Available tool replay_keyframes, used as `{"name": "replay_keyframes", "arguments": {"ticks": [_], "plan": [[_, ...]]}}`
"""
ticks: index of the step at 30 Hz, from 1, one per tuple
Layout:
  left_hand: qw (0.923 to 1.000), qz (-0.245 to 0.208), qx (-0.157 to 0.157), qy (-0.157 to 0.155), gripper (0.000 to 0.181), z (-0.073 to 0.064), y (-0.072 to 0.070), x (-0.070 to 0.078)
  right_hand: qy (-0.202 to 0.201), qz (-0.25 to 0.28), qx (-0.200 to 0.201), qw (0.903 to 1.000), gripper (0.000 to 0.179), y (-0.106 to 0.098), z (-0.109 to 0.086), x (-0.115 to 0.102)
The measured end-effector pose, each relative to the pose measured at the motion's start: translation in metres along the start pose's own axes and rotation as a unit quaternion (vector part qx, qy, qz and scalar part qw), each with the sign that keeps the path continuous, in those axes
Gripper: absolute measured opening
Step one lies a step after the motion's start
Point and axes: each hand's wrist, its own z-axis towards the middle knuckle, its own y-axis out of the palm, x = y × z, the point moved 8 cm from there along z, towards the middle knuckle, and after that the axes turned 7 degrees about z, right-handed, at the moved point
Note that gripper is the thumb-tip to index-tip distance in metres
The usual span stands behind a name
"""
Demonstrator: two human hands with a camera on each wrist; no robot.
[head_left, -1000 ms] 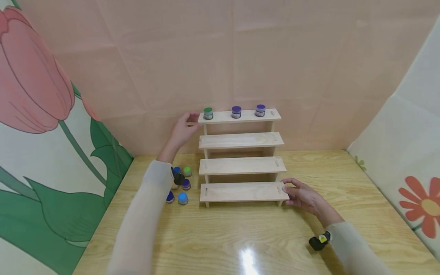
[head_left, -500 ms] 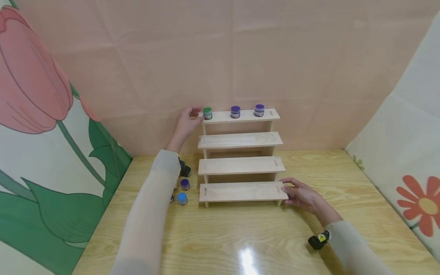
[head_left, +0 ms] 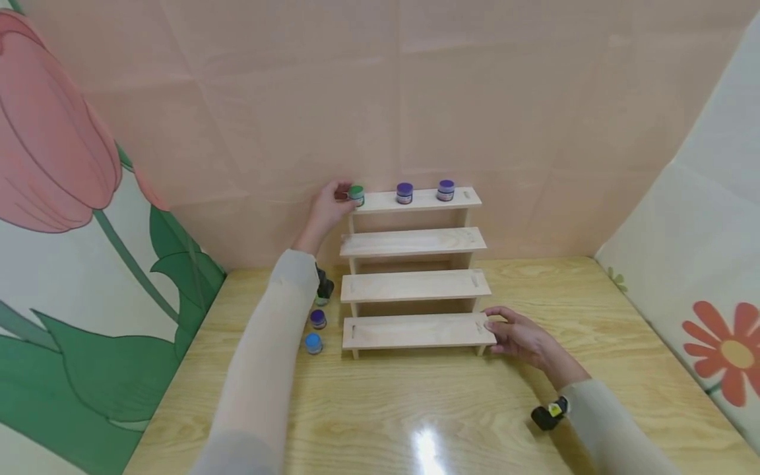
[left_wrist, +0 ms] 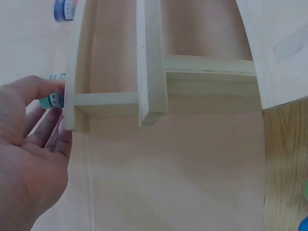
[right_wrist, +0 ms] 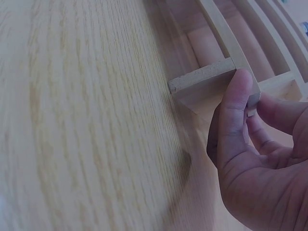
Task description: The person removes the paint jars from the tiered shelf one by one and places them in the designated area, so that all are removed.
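Left fingers close on the green-lidded jar at the top shelf's left end

The wooden rack stands on the tabletop, its four steps rising toward a pink backdrop. At the left end of the top shelf, the left hand has its thumb and fingers clamped on the green-lidded jar, which stands upright there. On the same board are the middle purple-lidded jar and the right purple-lidded jar, upright, well apart from that hand and from each other.

The right hand grips the right end of the bottom shelf, thumb and fingers clamped on the board's corner.

Left of the rack, a blue-lidded jar and another purple-lidded jar sit on the tabletop, just beside the left sleeve. That sleeve cuts across the head view, blocking sight of part of the tabletop; the black wrist device partly covers a light green jar. A tulip-printed panel borders the left side, and a panel with a red flower the right.
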Motion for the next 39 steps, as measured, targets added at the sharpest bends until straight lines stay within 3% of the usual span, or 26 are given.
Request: {"name": "replay_keyframes", "arguments": {"ticks": [7,18,28,34,39], "plan": [[0.9995,0.029,-0.005,-0.011,0.047,0.002,0.005,-0.002,0.004,-0.003,0.004,1.0,0.026,0.001,0.0,0.003],[0.9997,0.014,0.017,-0.005,0.046,-0.006,-0.006,-0.005,0.006,0.001,0.002,1.0,0.023,0.004,0.004,0.003],[0.9987,-0.014,0.048,0.005,0.047,-0.035,-0.034,-0.009,0.003,0.002,-0.004,1.0,0.023,0.003,0.005,0.002],[0.9985,-0.02,0.044,0.026,0.048,-0.056,-0.046,-0.012,0.003,0.0,-0.003,1.0,0.023,-0.001,0.004,0.001],[0.9988,-0.025,0.032,0.025,0.049,-0.077,-0.051,-0.026,0.002,-0.004,-0.001,1.0,0.024,-0.002,0.004,-0.001]]}}
